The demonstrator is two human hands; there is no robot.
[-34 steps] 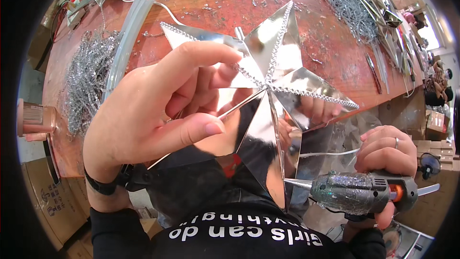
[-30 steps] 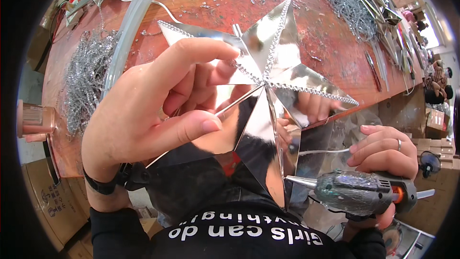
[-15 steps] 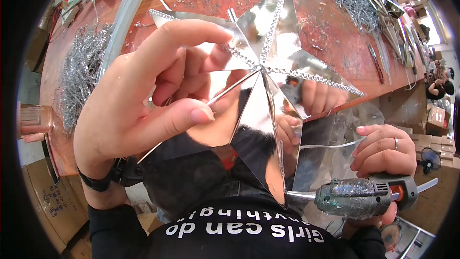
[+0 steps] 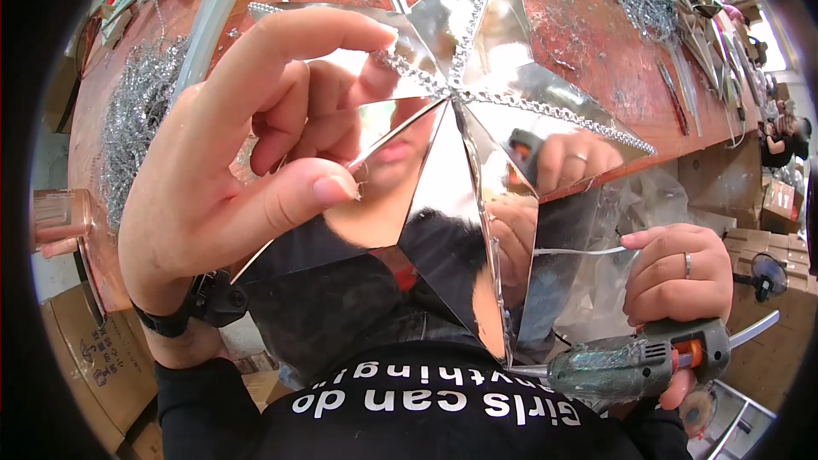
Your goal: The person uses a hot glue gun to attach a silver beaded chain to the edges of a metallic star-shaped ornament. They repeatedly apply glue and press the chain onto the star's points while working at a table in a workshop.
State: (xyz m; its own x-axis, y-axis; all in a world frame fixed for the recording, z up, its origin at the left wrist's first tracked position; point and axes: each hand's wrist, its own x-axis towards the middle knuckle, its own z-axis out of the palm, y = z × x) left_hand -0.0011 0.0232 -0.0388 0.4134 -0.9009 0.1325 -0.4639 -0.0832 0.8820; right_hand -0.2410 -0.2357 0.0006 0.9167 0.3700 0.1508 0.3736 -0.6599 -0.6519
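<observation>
Item: mirrored star [image 4: 452, 179], five-pointed, folded from thin reflective sheet into raised ridges, with beaded silver trim along the upper ridges. Held up close below the head camera, above the front edge of the red-brown workbench [image 4: 596, 25].

Left hand [image 4: 230, 162]: closed in a pinch on the star's left side, thumb on the near face and index finger curled over the upper left point; the other fingers are bent behind the sheet. Black wrist strap [image 4: 192, 311] at the cuff.

Right hand [image 4: 677, 277]: wrapped around a glue gun [image 4: 635, 366], grey body flecked with glitter, orange trigger, a clear glue stick at its rear. The nozzle points left and sits at the star's lowest point; whether it touches cannot be told.

Handling, judged: light, thin-walled and hollow, stiff along the folds but easy to dent or crease on the flat facets. The mirror face looks slick and would take fingerprints. The trim looks able to peel if rubbed. Best held at a point or along a ridge, as the pinch does now, not by the facets.

Surroundings: heaps of silver tinsel [image 4: 141, 119] at bench left and far right, pale glue sticks [image 4: 209, 17], cardboard boxes [image 4: 85, 366] below left
</observation>
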